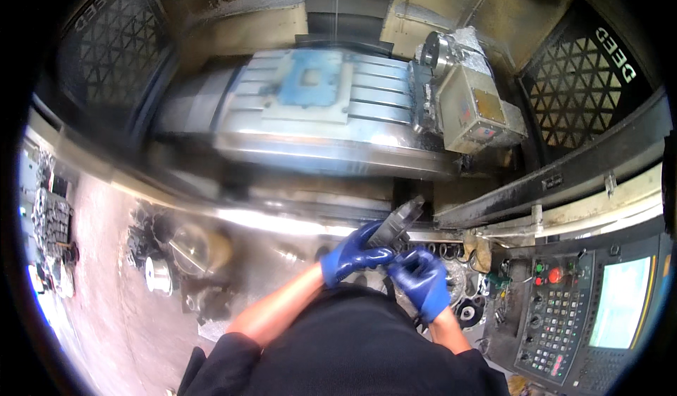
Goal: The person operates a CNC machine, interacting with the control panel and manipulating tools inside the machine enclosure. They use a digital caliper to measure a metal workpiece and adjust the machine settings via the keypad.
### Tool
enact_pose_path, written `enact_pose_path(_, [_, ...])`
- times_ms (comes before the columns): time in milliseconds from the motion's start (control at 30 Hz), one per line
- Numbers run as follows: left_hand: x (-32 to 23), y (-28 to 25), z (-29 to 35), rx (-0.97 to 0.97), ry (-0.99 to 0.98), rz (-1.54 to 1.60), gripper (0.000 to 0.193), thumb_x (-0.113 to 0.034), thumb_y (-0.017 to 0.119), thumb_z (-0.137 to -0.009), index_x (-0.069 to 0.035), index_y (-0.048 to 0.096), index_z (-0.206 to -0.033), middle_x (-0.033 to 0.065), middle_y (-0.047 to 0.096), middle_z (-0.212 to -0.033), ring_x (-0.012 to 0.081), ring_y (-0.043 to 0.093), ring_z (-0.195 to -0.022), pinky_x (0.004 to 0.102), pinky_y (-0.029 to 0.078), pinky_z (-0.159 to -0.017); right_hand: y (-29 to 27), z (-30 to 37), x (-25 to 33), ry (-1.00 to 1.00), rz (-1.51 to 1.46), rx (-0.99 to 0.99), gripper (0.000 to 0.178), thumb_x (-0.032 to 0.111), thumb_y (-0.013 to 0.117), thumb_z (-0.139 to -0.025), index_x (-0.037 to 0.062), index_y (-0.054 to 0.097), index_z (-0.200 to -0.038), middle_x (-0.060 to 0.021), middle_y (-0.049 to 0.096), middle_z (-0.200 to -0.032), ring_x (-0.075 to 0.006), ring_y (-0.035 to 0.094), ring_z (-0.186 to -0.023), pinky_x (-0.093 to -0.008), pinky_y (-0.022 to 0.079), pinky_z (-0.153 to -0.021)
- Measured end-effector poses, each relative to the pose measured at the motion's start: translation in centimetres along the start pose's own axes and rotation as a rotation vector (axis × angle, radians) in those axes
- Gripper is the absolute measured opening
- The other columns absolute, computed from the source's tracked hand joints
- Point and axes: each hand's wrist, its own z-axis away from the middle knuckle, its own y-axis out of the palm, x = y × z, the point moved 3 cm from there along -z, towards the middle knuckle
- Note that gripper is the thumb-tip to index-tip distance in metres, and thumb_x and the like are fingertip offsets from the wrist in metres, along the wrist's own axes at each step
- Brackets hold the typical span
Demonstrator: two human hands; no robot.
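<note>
Left hand (356, 256) gripped a dark metal part (396, 227) in front of the machine table (381, 100); right hand (422, 281) too blurry, couldn't tell its fingers. Looked mid-handling tbh.

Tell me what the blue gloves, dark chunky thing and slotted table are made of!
Blue gloves: rubbery coating, perhaps; they shine. Dark chunky thing: likely dull grey metal, from its hard edges, though blurred. Slotted table: seems bare, smooth metal, with bright reflections.
</note>
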Motion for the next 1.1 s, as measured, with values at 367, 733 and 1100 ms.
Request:
enact_pose_path(367, [0.2, -1.2, 0.7, -0.108, 0.159, -0.059, 0.07, -0.021, 0.079, -0.086, 0.0, 0.046, -0.143, 0.0101, 0.06, -0.129, 0.018, 0.056, -0.12, 0.0352, 0.046, -0.104, 0.2, -1.6, -0.4, 0.041, 0.025, -0.065, 0.012, -0.001, 0.072, -0.082, 0.0026, 0.07, -0.093, -0.0076, 0.073, -0.085, -0.0128, 0.067, -0.074, -0.0271, 0.054, -0.069])
enact_pose_path(733, [-1.2, -1.9, 1.2, -0.058, 0.16, 0.013, 0.075, -0.025, 0.08, -0.085, 0.0, 0.044, -0.146, 0.0136, 0.057, -0.135, 0.0221, 0.053, -0.125, 0.039, 0.042, -0.109, 2.4, -1.2, 0.0, -0.069, 0.181, 0.02, 0.012, -0.002, 0.074, -0.081, 0.001, 0.069, -0.092, -0.0057, 0.072, -0.085, -0.0109, 0.064, -0.075, -0.0256, 0.052, -0.07])
enact_pose_path(1100, [-1.3, -2.1, 1.9, -0.089, 0.184, 0.012, 0.08, -0.027, 0.083, -0.082, 0.0, 0.043, -0.147, 0.0119, 0.057, -0.135, 0.0199, 0.053, -0.126, 0.0375, 0.043, -0.108, 2.8, -1.1, 1.8, -0.071, 0.097, -0.057, 0.012, -0.003, 0.075, -0.079, 0.0008, 0.07, -0.09, -0.0073, 0.072, -0.083, -0.0119, 0.066, -0.074, -0.0262, 0.054, -0.07])
